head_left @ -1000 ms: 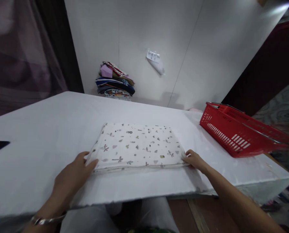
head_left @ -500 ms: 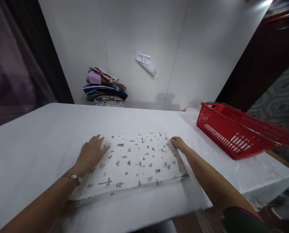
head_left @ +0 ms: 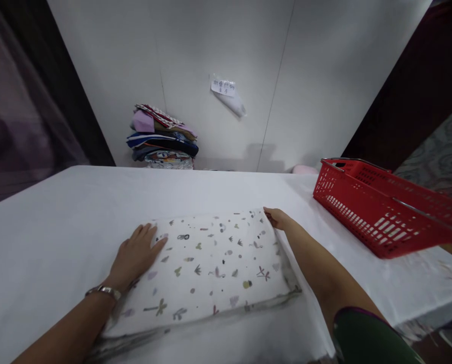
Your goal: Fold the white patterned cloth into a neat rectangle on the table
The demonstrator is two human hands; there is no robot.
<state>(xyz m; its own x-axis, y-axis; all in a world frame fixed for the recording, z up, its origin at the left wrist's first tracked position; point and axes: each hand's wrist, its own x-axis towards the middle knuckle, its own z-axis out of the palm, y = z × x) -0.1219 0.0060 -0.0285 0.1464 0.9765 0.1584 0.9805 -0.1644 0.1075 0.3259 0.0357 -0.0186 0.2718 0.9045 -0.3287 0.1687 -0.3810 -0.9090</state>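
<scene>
A folded white cloth (head_left: 211,263) printed with small plants and animals lies on the white-covered table in front of me. My left hand (head_left: 137,255) rests flat along its left side, fingers stretched and thumb apart on the print. At the far right corner, my right hand (head_left: 277,218) pinches the cloth's edge between thumb and fingers. The near edge of the cloth shows several layers, greyish and a little loose. A bracelet (head_left: 103,290) is on my left wrist.
A red plastic basket (head_left: 385,212) with metal handles stands on the right side of the table (head_left: 78,212). At the back, a pile of folded clothes (head_left: 165,139) sits against the wall. A paper label (head_left: 223,88) hangs on the wall. Dark curtains (head_left: 25,101) are at the left.
The cloth sits slightly nearer and lower in view. My left hand has shifted a little toward me, and my right hand has moved slightly up at the far right corner.
</scene>
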